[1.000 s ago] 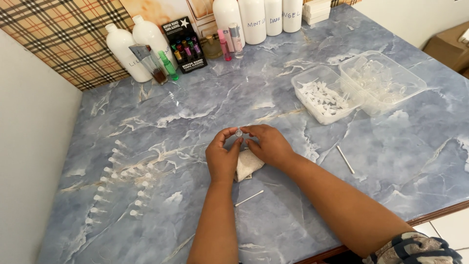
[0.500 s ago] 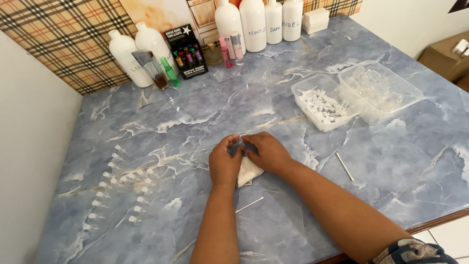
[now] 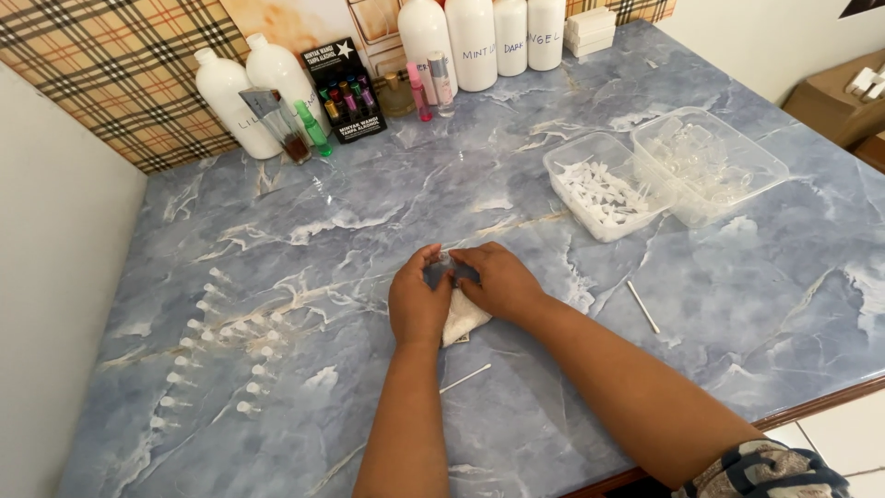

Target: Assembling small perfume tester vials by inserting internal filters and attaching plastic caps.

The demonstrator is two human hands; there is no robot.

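Item: small clear vial [image 3: 449, 263], pinched between left hand [image 3: 417, 304] and right hand [image 3: 498, 281]; we'd steady it over the white cloth [image 3: 459, 318].

one head view looks steeply down, close over the blue marble table [image 3: 645, 369].

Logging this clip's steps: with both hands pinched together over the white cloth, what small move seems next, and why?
Probably press the tiny clear piece together between the fingertips. The left hand and right hand meet on it above the white cloth, and finished-looking small vials already stand in rows to the left.
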